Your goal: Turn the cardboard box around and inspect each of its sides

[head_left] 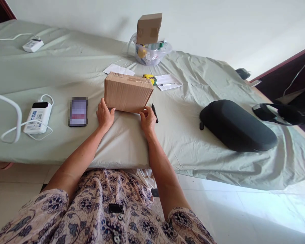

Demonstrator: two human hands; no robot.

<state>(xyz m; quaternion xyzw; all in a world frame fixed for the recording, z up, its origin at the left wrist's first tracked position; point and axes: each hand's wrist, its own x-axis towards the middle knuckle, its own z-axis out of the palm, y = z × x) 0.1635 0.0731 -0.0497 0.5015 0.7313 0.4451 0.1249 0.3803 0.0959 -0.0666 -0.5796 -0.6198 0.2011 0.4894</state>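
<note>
A brown cardboard box [128, 93] stands on the cloth-covered table in front of me, its broad side facing me. My left hand [105, 113] grips its lower left corner, thumb along the bottom edge and fingers at the side. At the lower right corner, my right hand [147, 118] holds the box between thumb and fingers. A black pen [155, 113] lies just right of my right hand. Behind the box are a yellow tape measure [149, 78] and a white sheet [169, 82] with a thin pen on it. Part of another white paper [119, 69] is hidden by the box.
A phone [78, 112] and a white power bank [39, 117] with cables lie to the left. On the right sit a black case [239, 125] and a dark headset-like object [282, 113]. At the back, a clear plastic basket [152, 56] bears another cardboard box [149, 28].
</note>
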